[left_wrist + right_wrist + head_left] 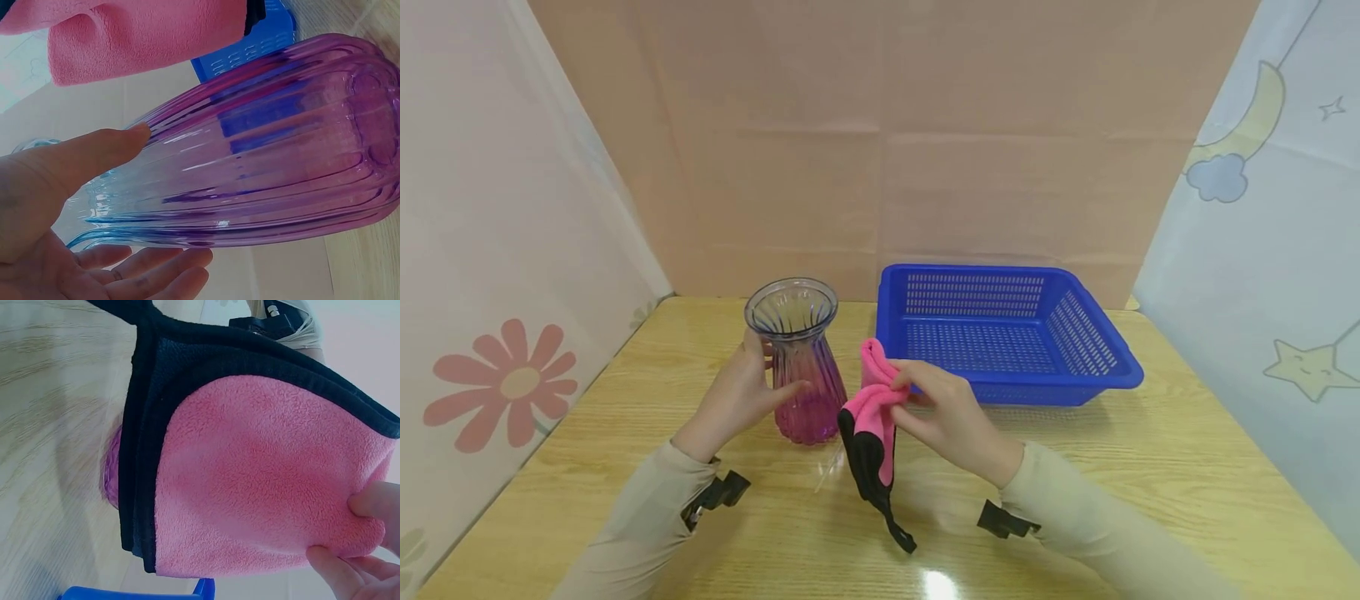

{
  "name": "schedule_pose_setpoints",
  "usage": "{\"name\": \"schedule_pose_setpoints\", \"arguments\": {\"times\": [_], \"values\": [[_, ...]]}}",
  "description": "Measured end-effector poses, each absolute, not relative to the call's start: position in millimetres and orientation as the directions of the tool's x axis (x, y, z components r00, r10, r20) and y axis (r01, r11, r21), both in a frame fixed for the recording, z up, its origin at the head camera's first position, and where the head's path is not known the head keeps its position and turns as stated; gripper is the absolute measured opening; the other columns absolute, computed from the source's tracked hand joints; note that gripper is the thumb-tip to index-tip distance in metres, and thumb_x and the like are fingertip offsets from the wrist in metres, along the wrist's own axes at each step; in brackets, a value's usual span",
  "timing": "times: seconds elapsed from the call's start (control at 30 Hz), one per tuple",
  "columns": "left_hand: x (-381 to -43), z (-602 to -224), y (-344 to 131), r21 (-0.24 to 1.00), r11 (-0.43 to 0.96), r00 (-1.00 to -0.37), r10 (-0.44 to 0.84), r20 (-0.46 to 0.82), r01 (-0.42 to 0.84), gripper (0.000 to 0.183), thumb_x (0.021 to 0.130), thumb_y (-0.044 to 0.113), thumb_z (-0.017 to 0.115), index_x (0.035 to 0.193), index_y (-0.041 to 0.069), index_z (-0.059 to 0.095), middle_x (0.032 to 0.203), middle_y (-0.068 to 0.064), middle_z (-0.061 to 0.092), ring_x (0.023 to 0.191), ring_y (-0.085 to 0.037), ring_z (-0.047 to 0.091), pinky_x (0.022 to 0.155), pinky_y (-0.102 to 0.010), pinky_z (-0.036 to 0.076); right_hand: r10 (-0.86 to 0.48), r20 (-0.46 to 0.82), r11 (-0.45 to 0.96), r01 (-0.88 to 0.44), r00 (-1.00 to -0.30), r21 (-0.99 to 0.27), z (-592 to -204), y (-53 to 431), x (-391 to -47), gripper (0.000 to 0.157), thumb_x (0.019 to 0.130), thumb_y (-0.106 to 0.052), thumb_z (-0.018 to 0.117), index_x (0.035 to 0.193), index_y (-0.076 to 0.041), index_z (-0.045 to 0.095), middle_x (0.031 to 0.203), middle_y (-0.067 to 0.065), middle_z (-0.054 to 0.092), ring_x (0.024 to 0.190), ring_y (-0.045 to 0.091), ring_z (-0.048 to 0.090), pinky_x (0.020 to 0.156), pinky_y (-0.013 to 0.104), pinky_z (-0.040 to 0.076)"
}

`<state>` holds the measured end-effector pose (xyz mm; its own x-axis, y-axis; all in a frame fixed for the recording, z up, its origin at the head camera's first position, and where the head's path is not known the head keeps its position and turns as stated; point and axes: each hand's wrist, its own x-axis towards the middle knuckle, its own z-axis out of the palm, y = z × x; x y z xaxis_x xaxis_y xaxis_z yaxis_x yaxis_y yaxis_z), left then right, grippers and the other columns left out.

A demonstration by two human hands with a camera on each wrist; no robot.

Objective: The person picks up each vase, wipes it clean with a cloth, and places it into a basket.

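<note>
A ribbed glass vase [808, 392], clear at the flared rim and purple-pink toward the base, stands left of centre in the head view. My left hand [737, 392] holds it around the narrow upper part, thumb across the near side and fingers on the other side, as the left wrist view shows. Just to its right, my right hand [951, 417] pinches a folded pink towel [876, 408] between thumb and fingers. Black edging and a black loop [898, 529] hang from the towel's lower end. In the right wrist view its fleecy side [250, 475] hides most of the vase.
A blue plastic basket [1000, 387] with slotted walls sits at the back right of the wood-grain table [1150, 483]. A tan backdrop [880, 150] rises behind it, and printed panels flank both sides. Each wrist wears a black camera mount [718, 492].
</note>
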<state>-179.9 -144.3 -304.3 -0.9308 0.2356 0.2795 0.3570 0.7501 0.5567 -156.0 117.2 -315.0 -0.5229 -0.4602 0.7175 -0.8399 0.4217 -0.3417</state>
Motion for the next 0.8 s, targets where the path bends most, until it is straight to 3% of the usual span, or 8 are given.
{"name": "schedule_pose_setpoints", "arguments": {"times": [0.43, 0.8], "values": [[-180.4, -304.7, -145.6, 0.575, 0.748, -0.941, 0.223, 0.253, 0.332, 0.093, 0.078, 0.018, 0.075, 0.140, -0.001, 0.008, 0.122, -0.031, 0.052, 0.104, -0.044, 0.060, 0.086, -0.051, 0.054, -0.347, 0.684, 0.398, -0.761, -0.642, -0.513, -310.2, 100.1, -160.7, 0.016, 0.077, 0.007, 0.066, 0.086, -0.002, 0.056, 0.113, 0.021, 0.065, 0.097, 0.030, 0.067, 0.068, 0.022, 0.059], [-181.3, -306.0, -146.1, 0.557, 0.739, -0.920, 0.236, 0.314, 0.380, 0.088, 0.077, 0.016, 0.077, 0.136, -0.001, 0.014, 0.116, -0.031, 0.053, 0.101, -0.044, 0.061, 0.086, -0.052, 0.054, -0.265, 0.688, 0.342, -0.733, -0.676, -0.589, -304.4, 86.0, -172.6, 0.014, 0.077, 0.006, 0.065, 0.085, -0.001, 0.057, 0.116, 0.020, 0.065, 0.104, 0.030, 0.065, 0.071, 0.023, 0.059]]}}
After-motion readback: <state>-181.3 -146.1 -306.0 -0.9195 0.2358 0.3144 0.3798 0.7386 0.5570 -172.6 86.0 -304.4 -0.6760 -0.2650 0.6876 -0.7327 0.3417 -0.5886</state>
